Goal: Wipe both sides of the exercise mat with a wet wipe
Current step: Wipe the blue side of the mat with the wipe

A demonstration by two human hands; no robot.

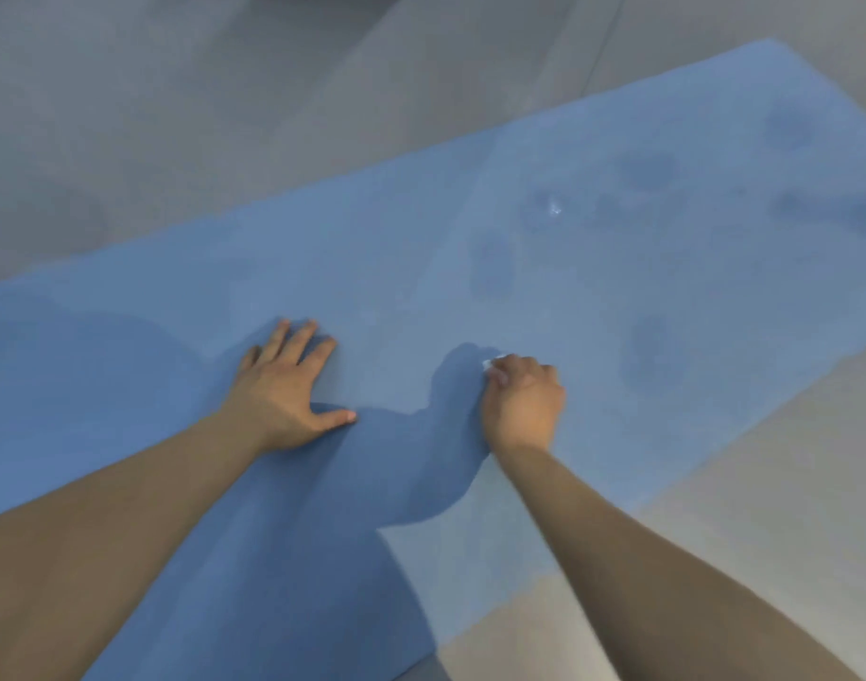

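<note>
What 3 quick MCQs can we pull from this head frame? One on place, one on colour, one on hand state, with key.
1. Where does the left hand rest?
A. Flat on the mat
B. On the bare floor
C. Raised in the air

2. What colour is the exercise mat?
A. Green
B. Blue
C. Red

3. How is the right hand held?
A. Fingers spread flat
B. Pointing with one finger
C. Fingers curled round a white wipe

Key:
1 A: the palm and spread fingers lie on the mat's surface.
2 B: the mat is blue against the grey floor.
3 C: a bit of the white wet wipe shows at the curled fingers, pressed to the mat.
</note>
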